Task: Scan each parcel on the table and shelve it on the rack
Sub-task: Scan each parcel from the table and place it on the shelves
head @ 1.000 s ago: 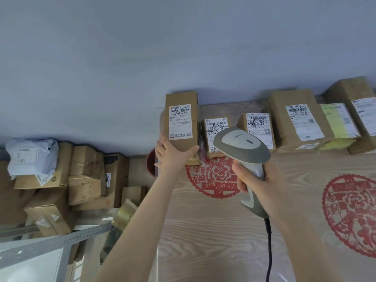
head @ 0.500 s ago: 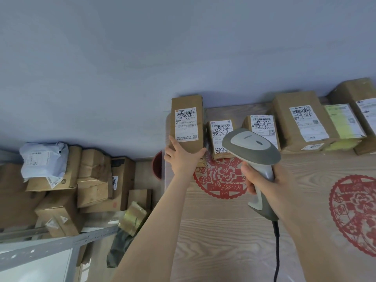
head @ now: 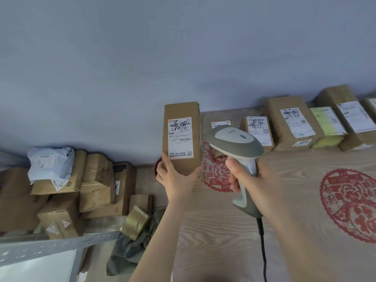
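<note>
Wood-grain table [head: 234, 241], right half of the scene, with red paper-cut motifs [head: 350, 204] on top. Grey perforated rack rail [head: 50, 248] sits near left, beside a floor pile of cartons [head: 95, 186].

Row of labelled parcels [head: 291, 123] along the table's far edge, against the wall.

Task item: a tall brown parcel [head: 181, 110], lifted clear at the table's left edge, long axis upright, label toward the holder. The left hand [head: 176, 178] grips its lower end, thumb at one side and fingers round the other.

Grey corded barcode scanner [head: 234, 142], just right of the parcel, head level with the lower label. The right hand [head: 249, 176] is wrapped round the handle. The scan window is hidden; the head seems aimed far, not at the label.

Judgement: the scan needs the head turned left, or the parcel face turned right. The left hand is nearer the rack.

Shipping label [head: 180, 137]: barcode under black scrawl, "803", "97", "P803". A far parcel's sticker [head: 302, 142] starts "6.5".
</note>
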